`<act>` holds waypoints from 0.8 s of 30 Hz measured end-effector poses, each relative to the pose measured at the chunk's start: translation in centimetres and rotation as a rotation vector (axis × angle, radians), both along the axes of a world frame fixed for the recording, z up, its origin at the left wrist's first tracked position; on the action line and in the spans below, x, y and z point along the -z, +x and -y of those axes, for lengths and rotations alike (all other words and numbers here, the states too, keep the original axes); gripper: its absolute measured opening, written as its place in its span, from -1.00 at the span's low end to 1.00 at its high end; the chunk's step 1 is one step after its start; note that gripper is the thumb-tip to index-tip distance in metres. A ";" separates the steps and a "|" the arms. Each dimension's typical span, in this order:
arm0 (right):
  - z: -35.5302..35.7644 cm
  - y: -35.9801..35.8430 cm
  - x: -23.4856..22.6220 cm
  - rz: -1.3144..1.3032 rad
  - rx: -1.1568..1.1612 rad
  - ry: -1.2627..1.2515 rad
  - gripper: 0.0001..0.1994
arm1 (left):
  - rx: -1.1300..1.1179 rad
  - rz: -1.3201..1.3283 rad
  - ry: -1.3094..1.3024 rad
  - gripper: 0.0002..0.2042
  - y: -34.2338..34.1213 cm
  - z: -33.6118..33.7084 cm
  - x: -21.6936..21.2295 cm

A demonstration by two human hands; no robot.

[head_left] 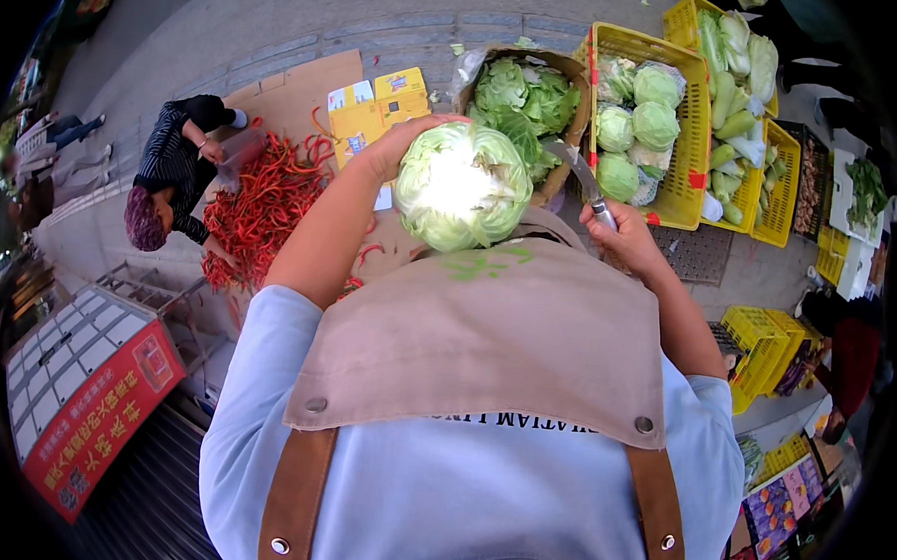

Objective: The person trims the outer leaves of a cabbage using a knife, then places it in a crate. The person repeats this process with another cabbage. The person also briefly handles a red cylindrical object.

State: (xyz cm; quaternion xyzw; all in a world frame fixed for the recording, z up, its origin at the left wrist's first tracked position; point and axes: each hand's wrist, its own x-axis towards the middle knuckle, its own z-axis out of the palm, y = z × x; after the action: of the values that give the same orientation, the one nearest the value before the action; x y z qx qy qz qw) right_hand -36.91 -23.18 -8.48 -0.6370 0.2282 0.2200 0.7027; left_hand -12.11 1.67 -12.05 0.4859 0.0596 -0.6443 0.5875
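My left arm is bent and raised in front of my chest, and my left hand point(394, 150) is cupped around the far left side of a pale green cabbage point(463, 186), fingers curled over its top, holding it up above my apron point(486, 342). The cut face of the cabbage is turned up toward me and shines bright in the sun. My right forearm angles up and inward from the right, and my right hand point(625, 238) is closed around the handle of a knife point(583, 181). The blade points up and to the left, its tip near a cardboard box point(568, 70) full of loose green leaves, just right of the cabbage and not touching it.

Beyond the box stands a yellow crate point(691, 120) with wrapped cabbages in it, and further right more yellow crates hold long pale vegetables. On the pavement to my left lies a heap of red chillies point(266, 207) on flattened cardboard, where another person in a striped top point(174, 158) bends over them, well apart from my hands.
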 end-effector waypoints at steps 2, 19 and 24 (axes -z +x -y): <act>-1.6 3.1 0.2 0.212 0.038 -0.180 -0.69 | 0.034 0.004 -0.012 -0.64 0.1 0.5 -0.1; -2.5 17.3 -5.3 0.443 -0.694 -0.920 -0.52 | 0.095 0.114 0.176 -0.61 1.0 4.6 0.2; -2.1 17.7 -4.9 0.389 -0.756 -0.964 -0.50 | 0.083 0.086 0.209 -0.66 0.8 5.3 0.0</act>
State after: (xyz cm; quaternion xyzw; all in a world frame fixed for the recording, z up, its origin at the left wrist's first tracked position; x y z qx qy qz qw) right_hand -19.21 -21.06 -3.63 -0.9461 -0.0706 0.2058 0.2401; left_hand -11.32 -3.64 -12.10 0.5736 0.0811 -0.6371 0.5084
